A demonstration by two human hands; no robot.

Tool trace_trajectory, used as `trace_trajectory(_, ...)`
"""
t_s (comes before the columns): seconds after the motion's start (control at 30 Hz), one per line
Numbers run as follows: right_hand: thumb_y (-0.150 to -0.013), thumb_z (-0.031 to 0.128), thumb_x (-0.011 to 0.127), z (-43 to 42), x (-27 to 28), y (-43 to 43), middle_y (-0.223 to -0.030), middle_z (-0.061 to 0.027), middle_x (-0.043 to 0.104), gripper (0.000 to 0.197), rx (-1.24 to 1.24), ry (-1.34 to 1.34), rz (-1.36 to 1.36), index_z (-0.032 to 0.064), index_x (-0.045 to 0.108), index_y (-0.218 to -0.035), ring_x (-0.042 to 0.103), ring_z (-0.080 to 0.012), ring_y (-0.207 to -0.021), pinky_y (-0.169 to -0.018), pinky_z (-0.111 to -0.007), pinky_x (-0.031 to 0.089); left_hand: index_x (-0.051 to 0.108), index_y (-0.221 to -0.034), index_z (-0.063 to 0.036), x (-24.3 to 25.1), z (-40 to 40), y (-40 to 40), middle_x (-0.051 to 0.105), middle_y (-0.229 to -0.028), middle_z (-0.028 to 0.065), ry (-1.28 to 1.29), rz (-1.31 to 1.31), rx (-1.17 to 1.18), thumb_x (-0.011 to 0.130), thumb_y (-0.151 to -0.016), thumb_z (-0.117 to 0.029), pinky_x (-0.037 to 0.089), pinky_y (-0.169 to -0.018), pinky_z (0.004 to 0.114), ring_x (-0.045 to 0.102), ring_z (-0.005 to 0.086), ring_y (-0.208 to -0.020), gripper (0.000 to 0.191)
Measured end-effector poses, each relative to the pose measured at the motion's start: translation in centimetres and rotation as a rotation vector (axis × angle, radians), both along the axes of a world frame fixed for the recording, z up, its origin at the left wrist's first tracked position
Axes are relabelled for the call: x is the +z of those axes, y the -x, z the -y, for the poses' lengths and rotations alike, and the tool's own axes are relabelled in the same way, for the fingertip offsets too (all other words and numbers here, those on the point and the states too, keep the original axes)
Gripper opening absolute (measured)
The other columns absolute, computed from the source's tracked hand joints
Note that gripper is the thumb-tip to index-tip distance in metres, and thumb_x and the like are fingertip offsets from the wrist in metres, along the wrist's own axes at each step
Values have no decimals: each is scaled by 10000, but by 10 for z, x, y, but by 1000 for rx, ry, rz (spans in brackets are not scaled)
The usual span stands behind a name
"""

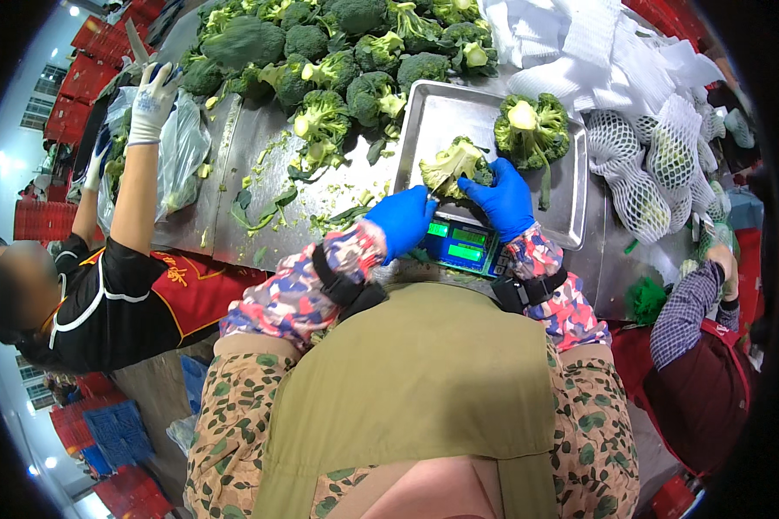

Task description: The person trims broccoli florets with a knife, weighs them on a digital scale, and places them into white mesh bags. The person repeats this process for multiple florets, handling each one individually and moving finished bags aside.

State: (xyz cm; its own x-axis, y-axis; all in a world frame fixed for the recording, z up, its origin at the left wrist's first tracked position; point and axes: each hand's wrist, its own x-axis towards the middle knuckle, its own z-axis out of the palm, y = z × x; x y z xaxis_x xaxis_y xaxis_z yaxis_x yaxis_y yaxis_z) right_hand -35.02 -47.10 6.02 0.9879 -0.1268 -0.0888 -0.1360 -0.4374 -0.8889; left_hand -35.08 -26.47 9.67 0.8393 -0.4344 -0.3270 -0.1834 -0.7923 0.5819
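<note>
My left hand (402, 222), in a blue glove, is closed around what looks like a small knife (437, 186). Only a little of its metal shows, against a broccoli head (453, 165) with a pale, exposed stem side. My right hand (503, 198), gloved alike, grips that head from the right, over the near part of a metal tray (568, 224). Another broccoli head (532, 130) lies stem up in the tray, just beyond my right hand. Below my hands, a digital scale (461, 243) shows lit green displays; its top is hidden.
Many broccoli heads (370, 91) are piled at the back. Trimmings and leaves (272, 211) litter the metal table (227, 162). White foam net sleeves (578, 58) and netted broccoli (672, 149) lie right. One co-worker (136, 285) stands left by a plastic bag (185, 156), another (694, 376) right.
</note>
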Motion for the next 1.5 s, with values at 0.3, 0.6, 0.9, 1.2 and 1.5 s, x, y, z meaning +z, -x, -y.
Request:
trace_trajectory(0.3,-774,95,755,23,-19,-4,-823,-49,640,280,11,-600,-173,14,577,-974,626,-121,-694,-550,-258,503,578,-981,-5,-10,-17,-32,645,-880,212,234,-420,41,446,-950,-329,497,-743,426,641,349,-829,352)
trace_trajectory(0.6,-741,246,810,59,10,19,-892,-72,669,399,19,-397,-122,-12,629,-987,606,-109,-791,-703,-262,501,602,-1118,-65,-33,-34,-48,649,-774,60,654,40,103,508,-980,-273,486,-578,267,603,114,-641,267)
trace_trajectory(0.9,-822,230,728,45,71,9,-852,-58,646,374,90,-483,-114,-4,588,-1078,599,-118,-626,-568,-247,492,475,-1347,-60,-28,-93,-52,545,-1275,186,114,716,313,731,-802,-185,412,-984,412,517,338,-1170,614)
trace_trajectory(1.2,-859,196,714,-11,72,-3,-904,-54,671,409,319,-517,-47,-5,593,-1194,613,-83,-815,-738,-246,513,394,-1411,-50,-2,-39,-39,476,-1386,138,774,377,140,775,-738,-83,367,-1053,379,477,265,-1251,774)
trace_trajectory(1.5,-709,227,840,102,41,-67,-1476,-130,353,983,134,-177,267,58,263,-1486,372,-264,-1319,-1100,-366,303,442,-1381,-60,-35,-59,-90,433,-1392,225,308,761,20,773,-730,-186,311,-1083,453,397,397,-1292,742)
